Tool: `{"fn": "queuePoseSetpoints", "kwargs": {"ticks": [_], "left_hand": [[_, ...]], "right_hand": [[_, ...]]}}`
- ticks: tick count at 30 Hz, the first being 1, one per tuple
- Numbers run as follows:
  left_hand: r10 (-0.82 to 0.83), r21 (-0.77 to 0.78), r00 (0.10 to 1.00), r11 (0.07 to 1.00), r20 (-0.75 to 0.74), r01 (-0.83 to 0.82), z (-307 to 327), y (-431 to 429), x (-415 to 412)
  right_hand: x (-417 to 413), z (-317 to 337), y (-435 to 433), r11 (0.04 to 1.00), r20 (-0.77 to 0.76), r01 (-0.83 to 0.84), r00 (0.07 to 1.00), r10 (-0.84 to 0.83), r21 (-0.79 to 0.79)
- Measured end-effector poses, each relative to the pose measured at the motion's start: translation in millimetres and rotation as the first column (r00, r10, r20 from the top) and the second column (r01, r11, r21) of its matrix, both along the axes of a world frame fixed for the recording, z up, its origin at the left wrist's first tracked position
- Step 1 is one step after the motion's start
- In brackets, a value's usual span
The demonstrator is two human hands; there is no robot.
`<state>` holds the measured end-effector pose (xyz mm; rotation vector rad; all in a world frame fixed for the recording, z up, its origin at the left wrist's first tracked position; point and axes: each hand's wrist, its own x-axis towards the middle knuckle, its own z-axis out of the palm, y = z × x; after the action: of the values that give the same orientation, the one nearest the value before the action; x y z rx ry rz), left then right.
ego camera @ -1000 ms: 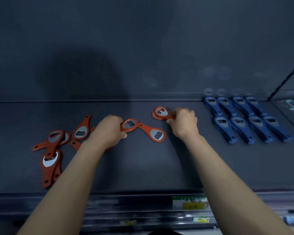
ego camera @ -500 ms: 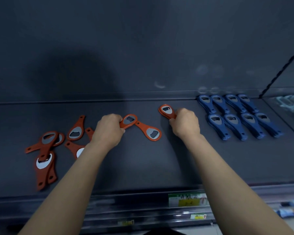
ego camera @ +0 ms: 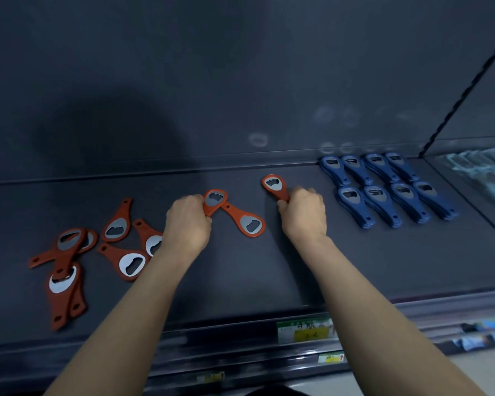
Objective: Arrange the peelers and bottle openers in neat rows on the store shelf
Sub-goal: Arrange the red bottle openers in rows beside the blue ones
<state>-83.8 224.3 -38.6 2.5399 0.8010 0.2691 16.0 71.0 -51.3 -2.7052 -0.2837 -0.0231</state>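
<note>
On the dark shelf (ego camera: 269, 275), my left hand (ego camera: 187, 224) grips the handle of an orange bottle opener (ego camera: 215, 199), head pointing away. A second orange opener (ego camera: 247, 222) lies just right of it, handle touching. My right hand (ego camera: 303, 214) grips the handle of another orange opener (ego camera: 274, 184), head toward the back wall. Several loose orange openers (ego camera: 117, 230) lie scattered at the left, some overlapping (ego camera: 63, 287). Blue openers (ego camera: 383, 190) sit in two neat rows of stacks at the right.
The shelf's back wall rises close behind the openers. A divider (ego camera: 466, 92) bounds the shelf at the right, with pale packaged goods (ego camera: 486, 172) beyond it. Price labels (ego camera: 303, 331) run along the front edge; lower shelves show below.
My right hand has pushed its orange opener a little farther back and straightened it. My left hand has kept its grip and turned its opener's head more toward the back wall.
</note>
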Motion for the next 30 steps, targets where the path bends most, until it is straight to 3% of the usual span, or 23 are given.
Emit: {"fn": "queuePoseSetpoints", "kwargs": {"ticks": [6, 9, 14, 19, 23, 26, 30], "left_hand": [[0.011, -0.075, 0.996, 0.997, 0.090, -0.004, -1.4, -7.2, 7.4], [0.023, -0.085, 0.988, 0.996, 0.153, -0.010, -0.9, 0.7, -3.1], [0.088, 0.103, 0.982, 0.989, 0.165, -0.106, 3.0, 45.1, -43.6], [0.336, 0.199, 0.941, 0.920, 0.051, -0.339, 5.8, 80.4, -98.0], [0.549, 0.180, 0.810, 0.835, -0.208, -0.520, 6.1, 84.2, -135.1], [0.525, 0.060, 0.811, 0.847, -0.258, -0.529, 2.5, 87.9, -146.7], [0.360, 0.042, 0.923, 0.933, -0.135, -0.358, 1.9, 84.9, -138.7]], "right_hand": [[-3.9, 3.6, 0.6, 0.998, 0.096, 0.027, 0.995, -0.021, -0.059], [-11.5, 9.4, 11.1, 0.992, 0.122, -0.126, 0.984, 0.127, -0.017], [-38.8, 23.3, 50.1, 0.914, 0.131, -0.404, 0.908, 0.397, 0.032], [-82.9, 24.9, 98.1, 0.767, -0.088, -0.624, 0.764, 0.639, 0.151], [-112.4, 20.2, 126.4, 0.689, -0.152, -0.725, 0.678, 0.719, 0.024], [-118.7, 17.4, 138.8, 0.683, -0.162, -0.730, 0.676, 0.719, -0.017], [-112.1, 18.0, 142.6, 0.685, -0.163, -0.728, 0.679, 0.715, -0.024]]}}
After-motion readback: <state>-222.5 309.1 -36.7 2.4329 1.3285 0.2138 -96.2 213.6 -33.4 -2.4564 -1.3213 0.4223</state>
